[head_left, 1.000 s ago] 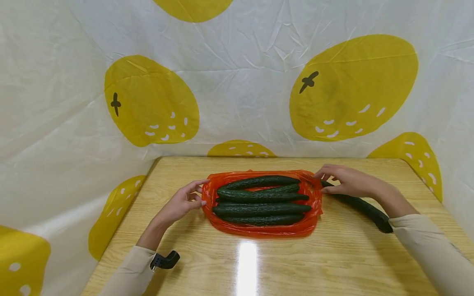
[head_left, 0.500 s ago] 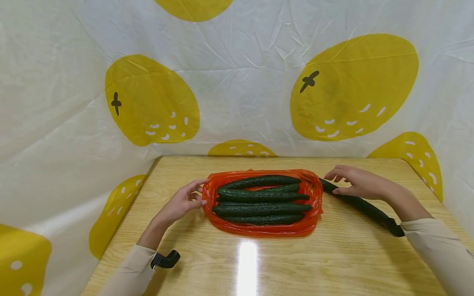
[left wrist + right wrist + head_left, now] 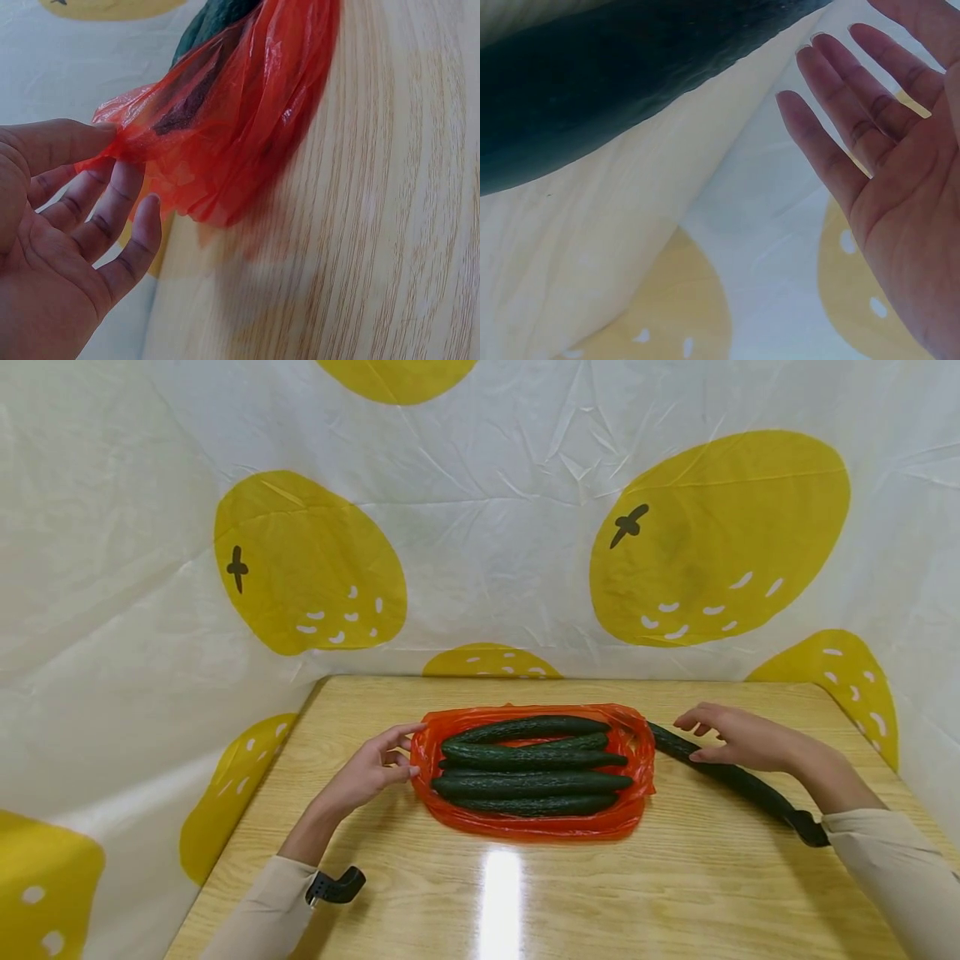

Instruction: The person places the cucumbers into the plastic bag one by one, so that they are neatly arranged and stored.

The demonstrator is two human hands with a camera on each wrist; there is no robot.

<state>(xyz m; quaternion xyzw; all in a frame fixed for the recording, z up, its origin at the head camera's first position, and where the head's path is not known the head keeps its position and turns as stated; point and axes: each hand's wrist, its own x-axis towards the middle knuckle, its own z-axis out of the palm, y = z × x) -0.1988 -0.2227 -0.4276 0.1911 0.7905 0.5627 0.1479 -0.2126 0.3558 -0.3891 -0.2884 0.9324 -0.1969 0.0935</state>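
Observation:
A red plastic bag (image 3: 532, 831) lies on the table with its mouth spread wide, several dark green cucumbers (image 3: 532, 785) side by side in it. At its left end my left hand (image 3: 378, 762) pinches the bag's edge between thumb and fingers, as the left wrist view shows at the thin red film (image 3: 225, 172). One more cucumber (image 3: 750, 789) lies slantwise outside, its far end right at the bag's right side. Over this cucumber my right hand (image 3: 746, 739) hovers with relaxed fingers, holding nothing; the right wrist view shows the palm apart from the cucumber (image 3: 630, 82).
The wooden table (image 3: 585, 902) reaches back to a white cloth backdrop (image 3: 495, 568) with yellow fruit prints. More cloth hangs along both sides. A black wrist mount (image 3: 335, 887) sits at the left sleeve.
My right hand has let go of the bag's right edge and drawn away to the right, over the loose cucumber. The left hand has stayed at the bag's left end.

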